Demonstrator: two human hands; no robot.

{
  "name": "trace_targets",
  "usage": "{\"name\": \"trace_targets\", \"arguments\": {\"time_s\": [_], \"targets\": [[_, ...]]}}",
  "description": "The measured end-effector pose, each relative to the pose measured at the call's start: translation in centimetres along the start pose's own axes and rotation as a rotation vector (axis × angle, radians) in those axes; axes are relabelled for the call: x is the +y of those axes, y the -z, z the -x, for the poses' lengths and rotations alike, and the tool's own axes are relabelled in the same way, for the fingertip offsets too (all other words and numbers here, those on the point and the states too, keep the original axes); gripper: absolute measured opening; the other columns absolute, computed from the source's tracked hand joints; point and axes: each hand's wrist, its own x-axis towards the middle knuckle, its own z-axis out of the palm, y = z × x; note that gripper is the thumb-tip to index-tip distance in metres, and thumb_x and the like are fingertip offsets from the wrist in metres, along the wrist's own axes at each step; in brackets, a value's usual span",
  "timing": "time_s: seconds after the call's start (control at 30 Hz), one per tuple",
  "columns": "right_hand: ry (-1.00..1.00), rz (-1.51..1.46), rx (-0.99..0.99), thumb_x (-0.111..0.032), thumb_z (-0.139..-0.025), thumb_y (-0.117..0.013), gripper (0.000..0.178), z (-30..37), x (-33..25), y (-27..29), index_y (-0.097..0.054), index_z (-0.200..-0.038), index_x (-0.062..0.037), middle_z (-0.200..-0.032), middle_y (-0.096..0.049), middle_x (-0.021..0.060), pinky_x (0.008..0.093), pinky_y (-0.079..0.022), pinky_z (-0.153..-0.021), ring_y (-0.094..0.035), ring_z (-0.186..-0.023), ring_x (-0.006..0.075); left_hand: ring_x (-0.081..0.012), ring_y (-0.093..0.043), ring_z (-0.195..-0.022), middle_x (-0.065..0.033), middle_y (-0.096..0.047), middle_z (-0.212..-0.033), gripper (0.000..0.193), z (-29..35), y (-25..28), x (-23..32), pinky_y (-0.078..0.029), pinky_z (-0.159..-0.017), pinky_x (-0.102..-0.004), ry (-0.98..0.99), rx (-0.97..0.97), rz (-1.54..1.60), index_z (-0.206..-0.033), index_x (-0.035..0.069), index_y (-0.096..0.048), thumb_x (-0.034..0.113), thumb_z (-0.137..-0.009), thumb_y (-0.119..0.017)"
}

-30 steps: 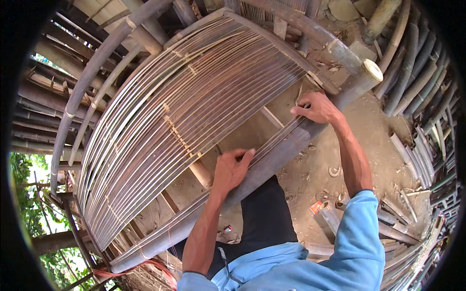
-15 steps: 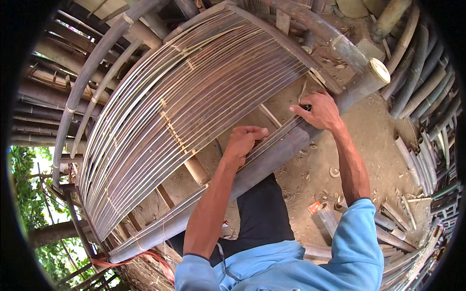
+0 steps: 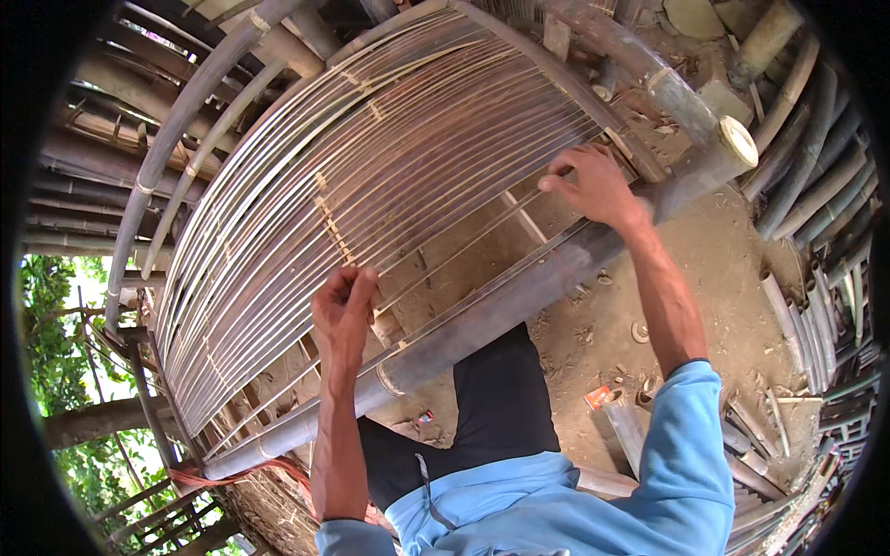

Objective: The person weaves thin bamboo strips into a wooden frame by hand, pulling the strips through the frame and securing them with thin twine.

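A thin bamboo strip point(image 3: 445, 264) stretches between my two hands, above the gap beside the frame's near pole. My left hand point(image 3: 343, 301) is closed in a pinch at its left part, near the lashed crosspiece point(image 3: 332, 227). Toward the frame's right end, my right hand point(image 3: 598, 185) pinches the same strip between thumb and fingers; its grip is partly hidden. Many parallel bamboo slats point(image 3: 417, 167) cover the far part of the bamboo frame. The thick near pole point(image 3: 491, 320) crosses in front of my body, over my leg.
Upright bamboo posts point(image 3: 695, 107) and a cut pole end point(image 3: 739, 141) stand at the far right. Bamboo poles point(image 3: 816, 157) are stacked along the right side. Cut pieces and an orange packet point(image 3: 598, 398) lie on the dirt floor. Reddish cord point(image 3: 246, 473) hangs at the lower left.
My left hand has moved left and away from the near pole. My right hand has lifted slightly farther away. The strip between them now sits off the pole, closer to the slats.
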Motion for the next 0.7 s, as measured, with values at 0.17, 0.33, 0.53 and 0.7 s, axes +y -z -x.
{"name": "trace_targets", "arguments": {"time_s": [0.17, 0.33, 0.53, 0.7], "targets": [[0.02, -0.026, 0.419, -0.024, -0.08, -0.084, 0.036, 4.2, -4.3, -0.2, -0.065, -0.104, -0.005, -0.102, -0.066, 0.0143, 0.0445, -0.047, -0.094, -0.059, -0.103, 0.0359, -0.0062, -0.055, -0.057, -0.0006, -0.063, -0.067, 0.024, 4.1, 0.0, -0.8, -0.043, -0.054, -0.0243, -0.057, -0.035, -0.18, -0.093, -0.002, -0.071, 0.022, -0.095, -0.073], [-0.351, -0.227, 0.804, -0.018, -0.085, -0.079, 0.038, 13.5, -6.8, -3.0, -0.061, -0.116, -0.0054, -0.114, -0.059, 0.0127, 0.0426, -0.048, -0.093, -0.057, -0.108, 0.0288, -0.006, -0.058, -0.058, -0.0011, -0.064, -0.067, 0.024, 6.4, -4.9, -1.8, -0.044, -0.054, -0.0218, 0.019, -0.27, -0.13, -0.095, -0.002, -0.072, 0.022, -0.093, -0.075], [-0.561, -1.084, 0.787, -0.02, -0.092, -0.074, 0.046, 16.4, -13.7, -8.7, -0.049, -0.128, -0.004, -0.114, -0.059, 0.0129, 0.0324, -0.053, -0.077, -0.063, -0.086, 0.0217, -0.0088, -0.059, -0.06, -0.0031, -0.065, -0.07, 0.029, 7.1, -9.8, -0.7, -0.046, -0.053, -0.0256, 0.022, -0.452, -0.168, -0.098, -0.001, -0.073, 0.028, -0.094, -0.072], [-0.436, -0.876, 0.214, -0.017, -0.101, -0.057, 0.021, 20.8, -18.0, -11.4, -0.058, -0.111, 0.0014, -0.077, -0.067, 0.0179, 0.042, -0.051, -0.057, -0.067, -0.064, 0.0275, -0.0131, -0.066, -0.067, -0.0044, -0.069, -0.075, 0.033, 7.5, -11.4, 1.3, -0.051, -0.061, -0.0291, -0.103, -0.518, -0.341, -0.099, 0.0, -0.074, 0.032, -0.092, -0.074]]}}
